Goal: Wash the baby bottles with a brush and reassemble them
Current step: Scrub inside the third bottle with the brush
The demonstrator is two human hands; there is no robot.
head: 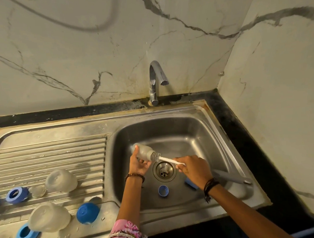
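Note:
My left hand [138,162] grips a clear baby bottle [143,151], lying sideways over the sink basin [198,131] with its mouth to the right. My right hand [192,168] holds the white handle of a bottle brush [165,159]. Its grey bristle head [155,156] sits right at the bottle's mouth. Both hands are above the drain [164,170]. In the basin lie a blue screw ring [163,191], another blue piece [190,183] partly hidden by my right wrist, and a long grey brush [230,177].
On the ribbed drainboard [49,152] at left lie clear caps [61,180] [49,217], a clear teat [37,191], blue rings [17,195] [26,234] and a blue cap [87,213]. The tap [155,79] stands behind the basin, with no water seen running. A black counter [253,150] borders the sink on the right.

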